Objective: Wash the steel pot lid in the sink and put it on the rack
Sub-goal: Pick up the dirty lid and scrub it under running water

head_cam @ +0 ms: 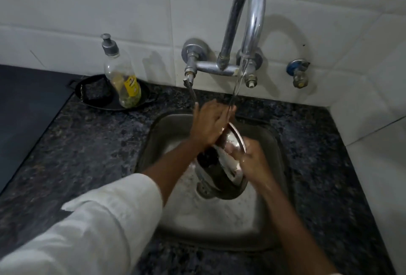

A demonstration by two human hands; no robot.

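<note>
The steel pot lid (233, 140) is held tilted on edge over the steel sink (153, 140), just below the running stream from the chrome tap (248, 22). My left hand (208, 124) lies flat against the lid's upper left face, fingers under the water. My right hand (252, 160) grips the lid's lower right rim. Both hands are wet and blurred. A dark steel vessel (217, 184) sits in the basin under the lid. No rack is in view.
A soap bottle (122, 77) stands on a black dish (103, 97) with a scrub pad at the back left of the dark granite counter (87, 143). A second small tap (298, 72) projects from the white tiled wall at the right.
</note>
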